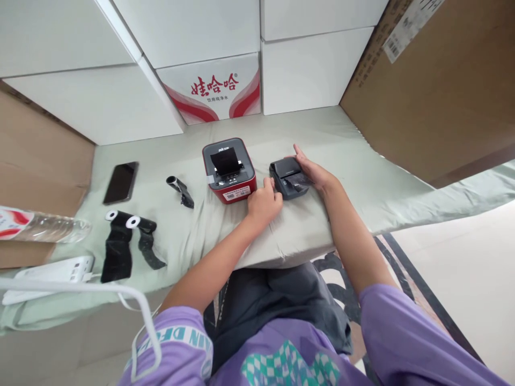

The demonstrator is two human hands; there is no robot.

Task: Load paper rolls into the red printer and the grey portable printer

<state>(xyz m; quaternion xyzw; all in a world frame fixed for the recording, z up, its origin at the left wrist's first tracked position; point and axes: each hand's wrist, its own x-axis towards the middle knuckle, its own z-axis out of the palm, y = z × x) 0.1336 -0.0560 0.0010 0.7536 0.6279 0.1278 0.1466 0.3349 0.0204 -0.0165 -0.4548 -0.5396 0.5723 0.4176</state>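
A small dark grey printer (286, 177) lies on the pale green cloth-covered table (341, 161). My right hand (311, 171) rests on its right side and top, fingers spread over it. My left hand (263, 203) is curled at the printer's left front corner, its fingertips touching the casing. Just left of it stands a red and grey label printer (229, 170) with its lid open and a dark roll inside.
A black phone (120, 182) lies at the left. A small black roll (180, 190) and two ribbon rolls with unrolled black film (123, 241) lie nearby. A white power strip (52, 271), a plastic bottle (44, 225), and white cartons (213, 88) surround the table.
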